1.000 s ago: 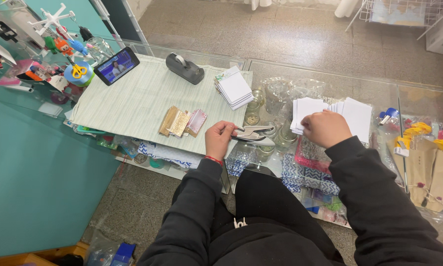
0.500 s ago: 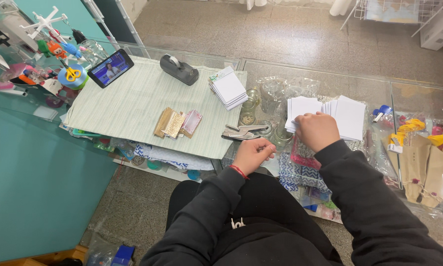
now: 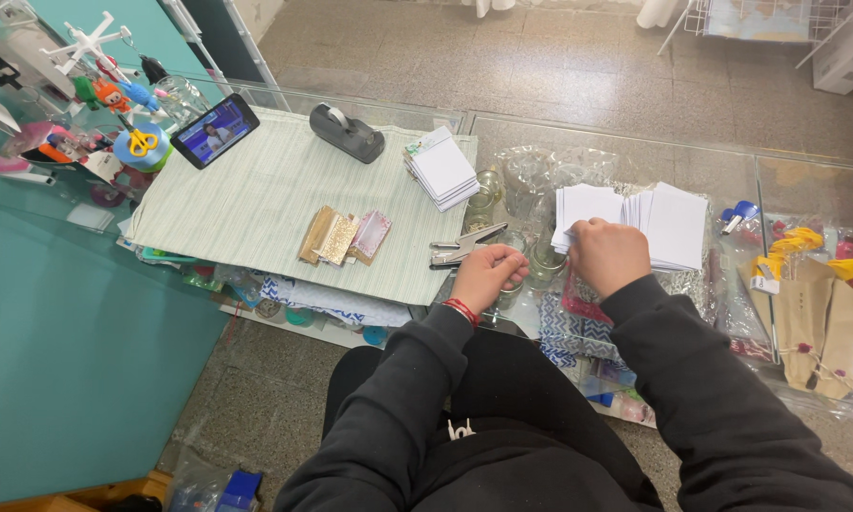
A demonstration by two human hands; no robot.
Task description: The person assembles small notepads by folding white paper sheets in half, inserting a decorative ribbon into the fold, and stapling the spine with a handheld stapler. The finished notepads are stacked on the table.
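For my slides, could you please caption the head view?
Seated at a glass counter, right hand on white cards, left hand beside a metal clip.

The person wears a dark grey, nearly black top with long sleeves that reach down to both wrists. A thin red band goes around the wrist of the left hand. Two small white cord tips show on the front of the top.
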